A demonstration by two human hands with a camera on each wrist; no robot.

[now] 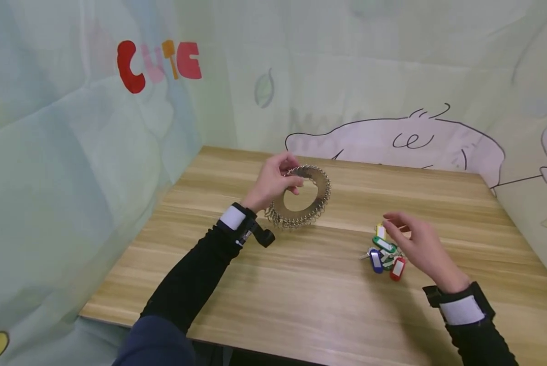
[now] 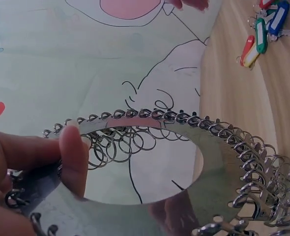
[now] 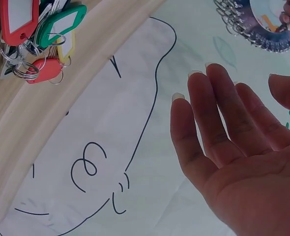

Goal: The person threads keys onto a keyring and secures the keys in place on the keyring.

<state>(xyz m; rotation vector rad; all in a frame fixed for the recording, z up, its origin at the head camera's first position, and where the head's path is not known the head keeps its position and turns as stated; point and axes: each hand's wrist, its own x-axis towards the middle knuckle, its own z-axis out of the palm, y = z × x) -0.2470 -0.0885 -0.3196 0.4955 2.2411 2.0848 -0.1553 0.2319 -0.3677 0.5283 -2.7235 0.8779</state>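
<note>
Near frame center, left hand pinches a flat metal ring, tilted, its rim lined with small wire loops. Lower right, right hand hovers, fingers apart and loosely bent, near keys with coloured tags piled on the counter.

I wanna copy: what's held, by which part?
The left hand holds the metal ring by one side of its flat band; the right hand holds nothing.

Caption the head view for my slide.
Left hand holds a loop-edged metal ring; right hand hovers near colorful key tags.
</note>
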